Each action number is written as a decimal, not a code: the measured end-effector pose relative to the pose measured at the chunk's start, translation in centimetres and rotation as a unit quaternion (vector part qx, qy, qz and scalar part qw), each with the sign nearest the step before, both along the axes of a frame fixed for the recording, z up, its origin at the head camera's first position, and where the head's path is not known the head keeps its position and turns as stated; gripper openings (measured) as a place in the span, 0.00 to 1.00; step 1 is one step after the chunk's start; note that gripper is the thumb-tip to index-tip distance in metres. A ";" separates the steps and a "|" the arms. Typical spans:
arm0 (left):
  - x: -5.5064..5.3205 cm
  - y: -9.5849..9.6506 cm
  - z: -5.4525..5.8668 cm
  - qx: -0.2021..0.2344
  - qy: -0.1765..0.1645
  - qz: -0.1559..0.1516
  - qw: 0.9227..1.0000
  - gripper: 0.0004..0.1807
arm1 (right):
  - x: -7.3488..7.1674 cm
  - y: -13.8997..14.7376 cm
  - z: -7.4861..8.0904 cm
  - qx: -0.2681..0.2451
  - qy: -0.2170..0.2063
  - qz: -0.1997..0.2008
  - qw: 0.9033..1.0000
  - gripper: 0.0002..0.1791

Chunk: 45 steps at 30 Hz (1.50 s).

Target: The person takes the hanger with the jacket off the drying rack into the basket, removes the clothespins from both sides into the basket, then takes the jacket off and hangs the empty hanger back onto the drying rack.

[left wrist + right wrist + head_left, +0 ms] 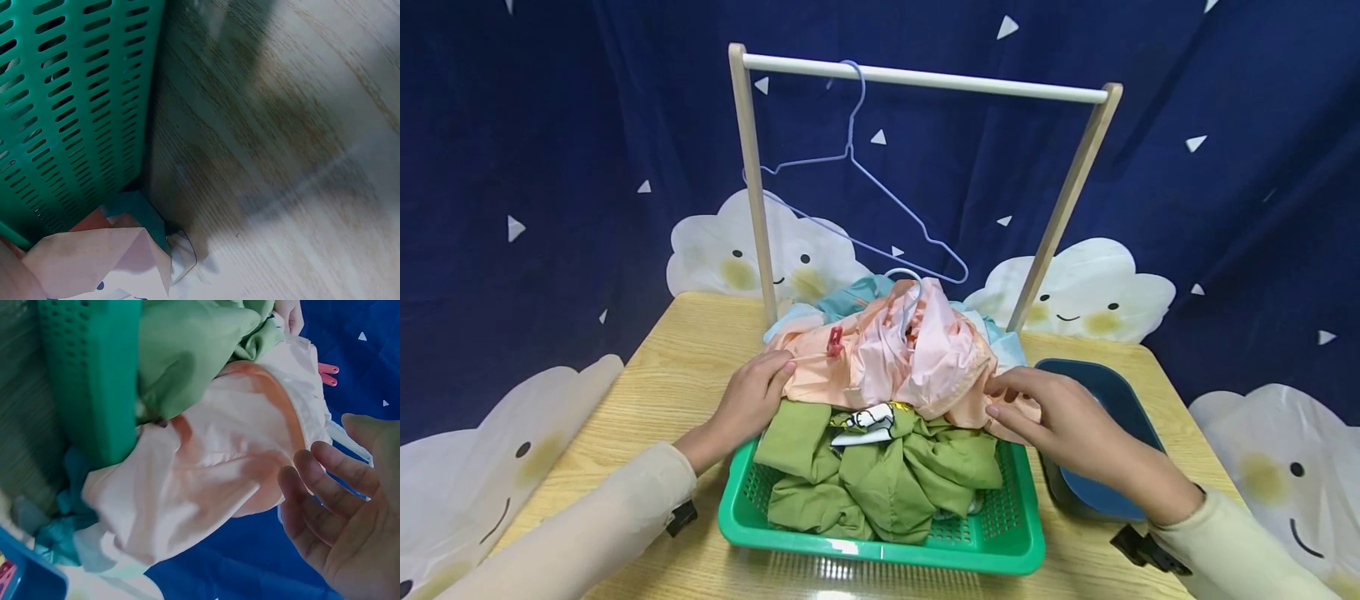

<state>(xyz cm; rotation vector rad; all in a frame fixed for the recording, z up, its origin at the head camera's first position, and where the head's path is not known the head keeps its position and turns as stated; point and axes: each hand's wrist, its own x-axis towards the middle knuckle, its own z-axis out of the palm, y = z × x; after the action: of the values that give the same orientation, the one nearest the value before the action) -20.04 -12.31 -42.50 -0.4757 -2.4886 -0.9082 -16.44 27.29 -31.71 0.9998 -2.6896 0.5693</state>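
Because the pink garment [951, 367] lies bunched over the far edge of the green basket [883, 552], both hands flank it, one at each side. The left hand [752, 396] pinches its left end with the thumb on top, close to a red clip [835, 340], which seems to hold that corner steady. The right hand [1063, 417] is at the right end, its fingers apart and loosely bent; whether the fingertips touch the cloth is hard to tell from the angle. A pale hook [904, 272] rises from the folds, so a hanger probably lies within.

Green clothing [880, 475] fills the near part of the basket, and the pink cloth rests partly against it. Beyond, a lilac hanger [850, 153] hangs by its hook from the rack [925, 77], left of the middle. The dark blue bin [1097, 383] sits to the right, beside the right hand.
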 end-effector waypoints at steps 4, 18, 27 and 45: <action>-0.2 0.0 -0.1 -0.002 0.005 -0.001 1.000 0.18 | -0.3 -0.7 0.1 -0.001 -0.002 0.013 1.000 0.08; -0.3 -0.1 0.0 0.001 0.003 -0.004 1.000 0.18 | -1.0 -2.9 0.2 -0.017 -0.011 0.054 0.998 0.08; -0.2 -0.1 -0.1 0.001 0.005 -0.003 1.000 0.18 | -0.7 -4.9 0.4 -0.034 -0.004 0.074 0.997 0.10; -0.1 -0.1 -0.3 0.005 0.003 -0.001 1.000 0.18 | -1.0 -9.4 1.2 -0.032 -0.048 0.108 0.992 0.16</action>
<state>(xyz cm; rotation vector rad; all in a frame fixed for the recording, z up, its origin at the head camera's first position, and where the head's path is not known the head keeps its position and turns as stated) -20.13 -12.41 -42.77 -0.4786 -2.4780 -0.9176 -17.46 17.89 -30.52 1.2874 -2.6425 0.7581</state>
